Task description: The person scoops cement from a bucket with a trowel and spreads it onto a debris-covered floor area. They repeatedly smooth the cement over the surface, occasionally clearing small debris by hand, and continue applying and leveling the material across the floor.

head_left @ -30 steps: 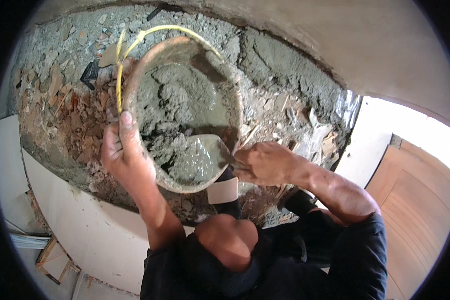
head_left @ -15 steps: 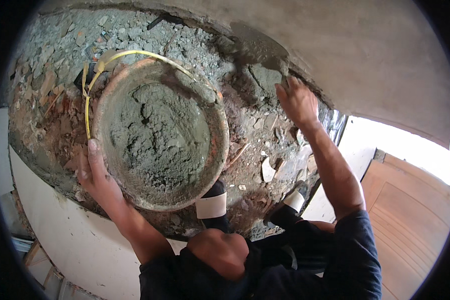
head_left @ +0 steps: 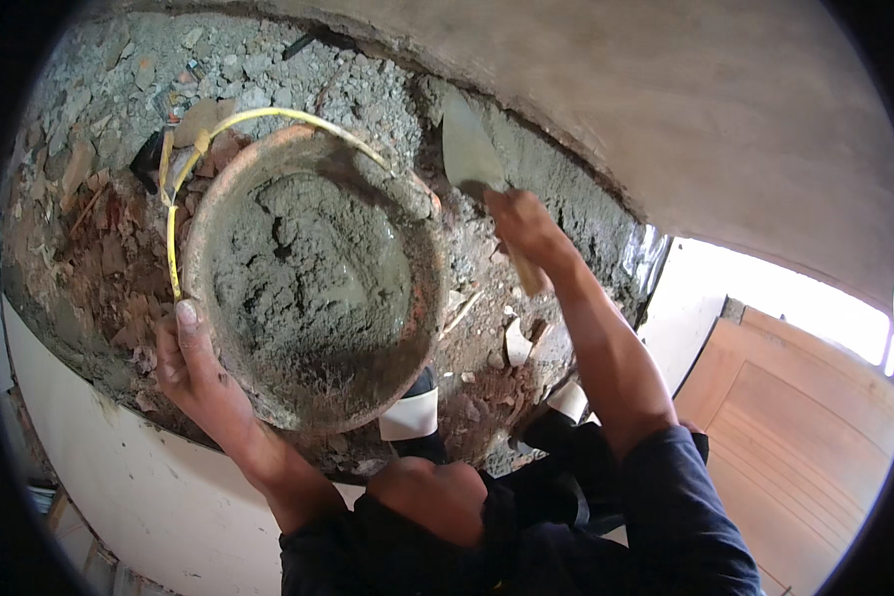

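Note:
A round, mortar-crusted bucket (head_left: 432, 328) stands left of the middle, filled with wet grey mortar (head_left: 303, 273). My left hand (head_left: 207, 372) is closed at its left edge, the thumb by the lower end of the yellow handle (head_left: 258, 112); how the fingers wrap is partly hidden. Right of the bucket, my right hand (head_left: 538, 236) grips a trowel (head_left: 470, 144). Its wooden handle shows below the fist. The broad metal blade points up and away, close to the strip of wet mortar (head_left: 556, 164) along the foot of the wall.
A smooth plastered wall (head_left: 685, 109) spans the far right. Broken rubble (head_left: 79, 233) and loose shards (head_left: 517, 343) cover the ground around the bucket. My feet stand below it, near a white panel (head_left: 119, 437) at the lower left. A wooden door panel (head_left: 790, 427) lies at the right.
My right hand has drawn back from the wall's foot toward the bucket, and the trowel blade has come into plain view. The left hand keeps its place at the bucket.

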A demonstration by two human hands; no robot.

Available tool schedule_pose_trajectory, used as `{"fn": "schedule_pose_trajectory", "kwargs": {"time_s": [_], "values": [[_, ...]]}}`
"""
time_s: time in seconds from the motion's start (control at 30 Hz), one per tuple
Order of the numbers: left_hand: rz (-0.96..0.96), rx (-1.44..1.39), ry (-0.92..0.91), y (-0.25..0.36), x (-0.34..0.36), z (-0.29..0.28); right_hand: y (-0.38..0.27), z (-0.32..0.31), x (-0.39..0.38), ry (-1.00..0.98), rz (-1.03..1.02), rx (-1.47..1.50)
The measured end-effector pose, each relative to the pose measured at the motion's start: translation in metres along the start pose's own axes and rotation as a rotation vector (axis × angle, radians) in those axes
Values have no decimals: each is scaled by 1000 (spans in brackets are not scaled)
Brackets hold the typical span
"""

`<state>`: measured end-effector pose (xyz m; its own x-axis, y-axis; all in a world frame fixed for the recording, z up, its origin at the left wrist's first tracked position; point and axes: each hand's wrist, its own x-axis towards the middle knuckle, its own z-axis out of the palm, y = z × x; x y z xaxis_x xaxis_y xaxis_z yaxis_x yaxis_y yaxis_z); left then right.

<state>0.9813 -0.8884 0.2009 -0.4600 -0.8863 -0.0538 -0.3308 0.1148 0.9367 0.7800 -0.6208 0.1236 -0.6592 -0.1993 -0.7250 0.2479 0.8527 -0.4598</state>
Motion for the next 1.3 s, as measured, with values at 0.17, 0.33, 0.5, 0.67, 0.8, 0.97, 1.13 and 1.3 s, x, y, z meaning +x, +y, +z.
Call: {"fn": "schedule_pose_trajectory", "kwargs": {"time_s": [0.17, 0.33, 0.5, 0.67, 0.8, 0.97, 1.13, 1.3], "values": [[-74, -103, 42, 0, -6, 7, -5, -18, 8, 141, -253, -523], [-20, -10, 40, 9, -4, 11, 13, -48, -4, 61, 16, -607], [30, 71, -9, 15, -15, 16, 37, -81, -117, 310, -455, -483], [29, -24, -48, 19, -21, 31, -35, -16, -111, 191, -461, -916], [77, -3, -56, 25, -31, 43, -53, 65, -85, -214, -568, -1046], [48, 60, -33, 31, -46, 48, -3, 71, -119, -308, -656, -725], [18, -58, -25, 23, -38, 46, 5, 14, -138, -507, -463, -327], [-35, -36, 98, 11, -9, 19, 19, -30, -152, -202, -383, -170]]}}
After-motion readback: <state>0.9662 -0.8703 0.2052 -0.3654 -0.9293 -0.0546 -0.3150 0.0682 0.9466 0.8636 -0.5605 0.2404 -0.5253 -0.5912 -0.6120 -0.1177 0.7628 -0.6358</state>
